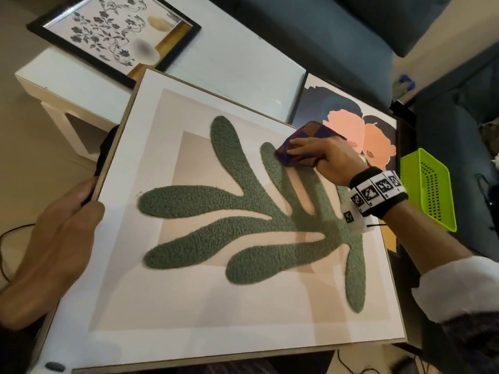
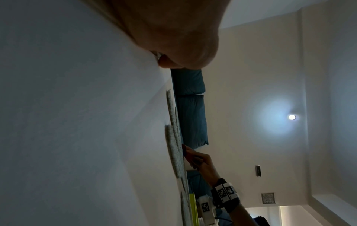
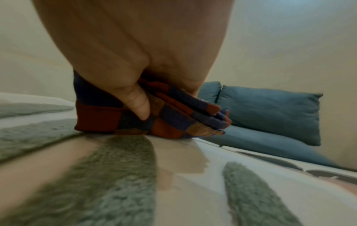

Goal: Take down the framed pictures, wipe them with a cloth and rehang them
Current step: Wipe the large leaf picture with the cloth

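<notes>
A large framed picture [image 1: 189,306] with a green tufted leaf shape lies tilted in front of me. My left hand [image 1: 64,220] grips its left edge, fingers curled under the frame. My right hand [image 1: 318,155] holds a folded purple and orange checked cloth [image 1: 297,157] and presses it on the glass near the picture's upper right. In the right wrist view the thumb [image 3: 135,104] pinches the folded cloth [image 3: 164,122] against the glass. A black-framed flower print [image 1: 113,33] and a dark picture with peach shapes [image 1: 351,130] lie on the table behind.
A white low table [image 1: 229,63] carries the other two pictures. A lime green plastic basket [image 1: 429,190] stands at the right. A blue sofa [image 1: 337,31] with cushions [image 3: 270,110] runs behind. A black cable [image 1: 8,238] trails on the floor at the left.
</notes>
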The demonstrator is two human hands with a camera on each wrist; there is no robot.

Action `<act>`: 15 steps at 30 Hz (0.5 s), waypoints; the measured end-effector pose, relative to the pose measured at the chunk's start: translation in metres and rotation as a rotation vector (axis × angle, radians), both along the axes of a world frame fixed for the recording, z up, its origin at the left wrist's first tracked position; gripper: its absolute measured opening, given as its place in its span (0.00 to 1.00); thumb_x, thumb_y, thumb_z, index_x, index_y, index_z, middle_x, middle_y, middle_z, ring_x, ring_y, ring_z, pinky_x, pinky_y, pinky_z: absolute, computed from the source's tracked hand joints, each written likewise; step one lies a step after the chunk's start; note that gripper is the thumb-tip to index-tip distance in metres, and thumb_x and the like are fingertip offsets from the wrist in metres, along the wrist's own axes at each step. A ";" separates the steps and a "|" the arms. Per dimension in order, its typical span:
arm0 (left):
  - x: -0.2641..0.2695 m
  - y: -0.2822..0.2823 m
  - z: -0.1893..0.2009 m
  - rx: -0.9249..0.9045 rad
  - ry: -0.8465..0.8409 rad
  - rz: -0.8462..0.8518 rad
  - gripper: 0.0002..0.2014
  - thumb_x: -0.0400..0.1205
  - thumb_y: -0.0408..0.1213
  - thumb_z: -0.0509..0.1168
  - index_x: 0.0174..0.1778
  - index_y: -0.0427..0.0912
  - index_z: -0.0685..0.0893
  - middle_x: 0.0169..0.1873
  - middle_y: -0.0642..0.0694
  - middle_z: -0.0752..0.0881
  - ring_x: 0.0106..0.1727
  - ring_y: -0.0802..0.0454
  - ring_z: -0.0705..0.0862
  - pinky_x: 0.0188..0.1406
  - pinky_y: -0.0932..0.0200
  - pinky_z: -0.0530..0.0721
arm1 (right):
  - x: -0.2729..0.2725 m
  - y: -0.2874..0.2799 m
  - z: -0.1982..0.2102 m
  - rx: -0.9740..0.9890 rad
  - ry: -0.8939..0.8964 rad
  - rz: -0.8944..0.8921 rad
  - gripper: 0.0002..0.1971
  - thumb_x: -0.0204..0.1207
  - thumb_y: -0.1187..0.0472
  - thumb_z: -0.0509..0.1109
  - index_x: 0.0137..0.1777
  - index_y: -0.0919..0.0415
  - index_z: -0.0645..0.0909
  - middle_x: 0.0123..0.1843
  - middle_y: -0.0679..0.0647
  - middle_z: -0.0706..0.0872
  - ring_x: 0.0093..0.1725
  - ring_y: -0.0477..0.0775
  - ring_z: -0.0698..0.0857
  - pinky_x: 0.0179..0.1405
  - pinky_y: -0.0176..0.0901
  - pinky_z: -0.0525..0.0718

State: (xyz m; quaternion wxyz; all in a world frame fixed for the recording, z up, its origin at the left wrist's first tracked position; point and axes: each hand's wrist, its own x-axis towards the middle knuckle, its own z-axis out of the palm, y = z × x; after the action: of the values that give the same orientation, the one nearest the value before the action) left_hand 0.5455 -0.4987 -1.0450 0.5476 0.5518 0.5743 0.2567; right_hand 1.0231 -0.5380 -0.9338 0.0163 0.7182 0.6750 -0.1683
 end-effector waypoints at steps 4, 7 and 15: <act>-0.004 0.005 -0.016 0.015 -0.007 -0.022 0.24 0.77 0.43 0.55 0.67 0.56 0.86 0.55 0.36 0.90 0.53 0.23 0.87 0.58 0.15 0.85 | 0.001 0.003 0.001 0.047 -0.027 -0.005 0.33 0.67 0.81 0.64 0.66 0.49 0.89 0.74 0.45 0.84 0.75 0.51 0.79 0.75 0.44 0.73; -0.006 0.005 -0.022 0.036 -0.003 -0.020 0.24 0.77 0.44 0.55 0.68 0.54 0.85 0.54 0.35 0.89 0.52 0.23 0.86 0.56 0.17 0.86 | 0.001 0.004 -0.002 0.043 -0.018 0.122 0.34 0.65 0.82 0.66 0.65 0.50 0.90 0.73 0.46 0.85 0.74 0.51 0.81 0.74 0.43 0.74; -0.013 0.014 -0.041 0.039 -0.032 -0.039 0.23 0.76 0.43 0.56 0.64 0.57 0.87 0.58 0.30 0.87 0.56 0.20 0.85 0.58 0.12 0.82 | 0.006 0.022 0.004 0.042 0.010 0.331 0.28 0.67 0.78 0.71 0.64 0.55 0.90 0.71 0.51 0.86 0.73 0.54 0.82 0.76 0.56 0.76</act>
State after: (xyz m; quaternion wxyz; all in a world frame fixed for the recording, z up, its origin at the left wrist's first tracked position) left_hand 0.5326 -0.4851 -1.0859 0.5507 0.5691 0.5498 0.2657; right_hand 1.0289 -0.5164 -0.9294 0.0254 0.5964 0.7877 -0.1525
